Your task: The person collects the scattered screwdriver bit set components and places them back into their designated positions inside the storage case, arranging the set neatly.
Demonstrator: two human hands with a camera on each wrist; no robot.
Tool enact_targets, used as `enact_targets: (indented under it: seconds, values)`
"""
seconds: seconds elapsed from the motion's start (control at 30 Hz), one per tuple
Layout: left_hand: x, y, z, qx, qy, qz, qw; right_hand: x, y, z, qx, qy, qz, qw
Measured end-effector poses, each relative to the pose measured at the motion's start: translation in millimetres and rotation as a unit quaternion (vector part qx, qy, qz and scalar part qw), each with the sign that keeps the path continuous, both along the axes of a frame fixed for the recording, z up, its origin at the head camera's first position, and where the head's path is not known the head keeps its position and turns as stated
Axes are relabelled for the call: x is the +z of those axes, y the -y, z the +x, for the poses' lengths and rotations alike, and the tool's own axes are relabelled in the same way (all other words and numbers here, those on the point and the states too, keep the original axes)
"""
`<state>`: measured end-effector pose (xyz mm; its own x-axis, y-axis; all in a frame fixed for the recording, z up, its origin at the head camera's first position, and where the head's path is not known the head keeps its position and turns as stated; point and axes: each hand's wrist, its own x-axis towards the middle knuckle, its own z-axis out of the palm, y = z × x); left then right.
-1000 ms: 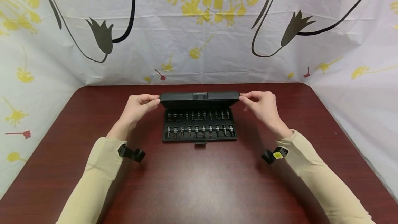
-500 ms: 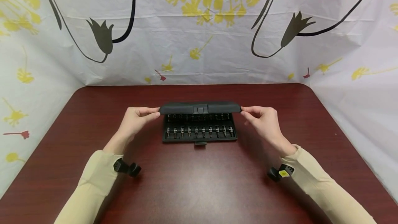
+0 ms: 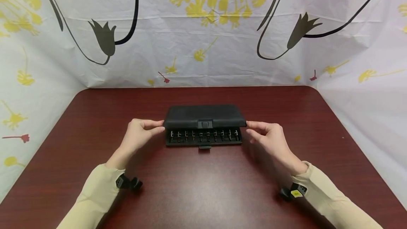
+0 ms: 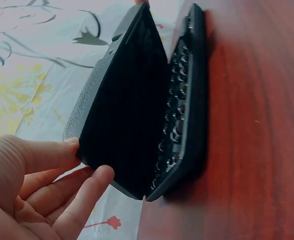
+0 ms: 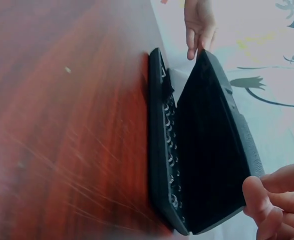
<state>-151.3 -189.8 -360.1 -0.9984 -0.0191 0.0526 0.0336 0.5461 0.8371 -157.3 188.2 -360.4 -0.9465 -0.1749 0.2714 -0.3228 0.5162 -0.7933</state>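
Observation:
A black plastic bit case [image 3: 168, 144] lies on the table with its lid [image 3: 203, 114] tilted partly down over it. In the head view, my left hand [image 3: 136, 137] pinches the lid's front left corner between thumb and fingers. My right hand [image 3: 271, 140] pinches the opposite front corner. Below the lid's edge shows a row of small metal socket bits [image 3: 201, 136]; the back row is hidden from the head view. A gap between lid and base appears in both wrist views. The front latch tab [image 3: 205, 147] hangs out at the base.
The reddish-brown wooden table [image 3: 203, 186] extends around the case on every side. Behind it hangs a white sheet [image 3: 235, 66] with flower prints. A small black camera [image 3: 128, 182] sits on the left wrist, another [image 3: 292, 192] on the right.
Both hands have come down and nearer together with the lid's corners. The lid has swung forward and down, covering the back row of bits. The base has stayed put.

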Motion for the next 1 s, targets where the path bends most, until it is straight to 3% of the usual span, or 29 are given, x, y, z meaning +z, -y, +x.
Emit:
enact_targets:
  seconds: [0.3, 0.67, 0.8, 0.9, 1.0]
  values:
    - [-10.4, -8.9, 12.7, -0.027, -0.074, -0.099, 0.9920, -16.1, -2.4, 10.0, 0.015, 0.056, -0.027, 0.998]
    - [-18.1, -16.4, 14.7, -0.036, -0.117, -0.147, 0.9815, -21.9, -1.6, 13.6, 0.046, 0.092, 0.009, 0.995]
    - [-16.5, -19.6, 14.0, -0.036, -0.105, -0.180, 0.9774, -25.2, -1.4, 13.5, 0.061, 0.075, 0.045, 0.994]
    - [-10.8, -21.5, 11.4, -0.035, -0.071, -0.202, 0.9761, -24.2, 0.2, 11.8, 0.063, 0.030, 0.114, 0.991]
    - [-0.9, -23.5, 5.7, -0.035, -0.029, -0.229, 0.9723, -19.6, 7.0, 9.3, 0.053, -0.060, 0.223, 0.972]
